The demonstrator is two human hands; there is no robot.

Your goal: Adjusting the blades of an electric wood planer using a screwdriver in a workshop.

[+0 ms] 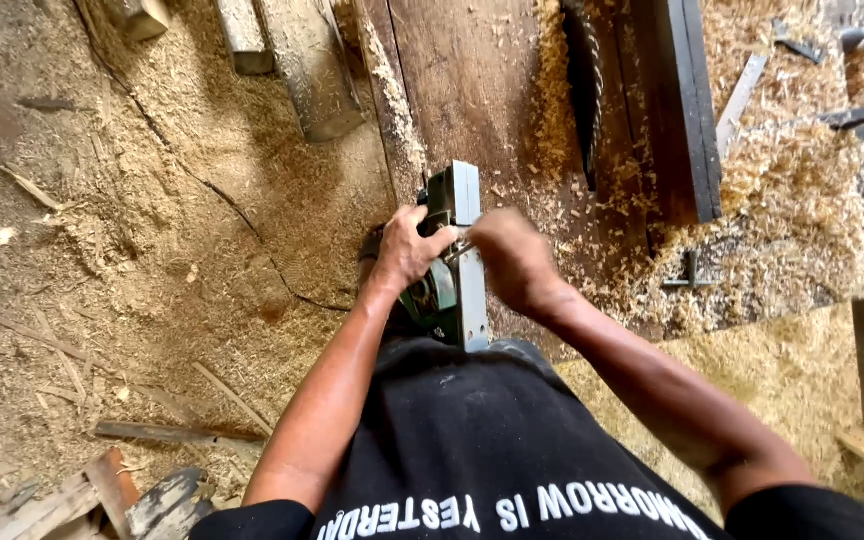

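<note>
**Both hands on the planer, at the near edge of the bench**

Item: green and grey electric hand planer with a flat metal sole [455,262], turned on its side so the pale sole faces right. It sits in front of my chest, over the near edge of the dark, worn wooden workbench [472,90].

My left hand [407,248]: fingers curled closed round the planer's green body from the left, thumb lying towards the sole. Firm hold.

My right hand [512,258]: fingers bunched together and pressed against the sole's edge. The picture is blurred here; I cannot tell whether they pinch anything small.

Surroundings: pale wood shavings [782,170] heaped over the bench's right side; a dark upright plank [690,100] standing just beyond; sawdust-covered floor [152,230] to my left.
</note>
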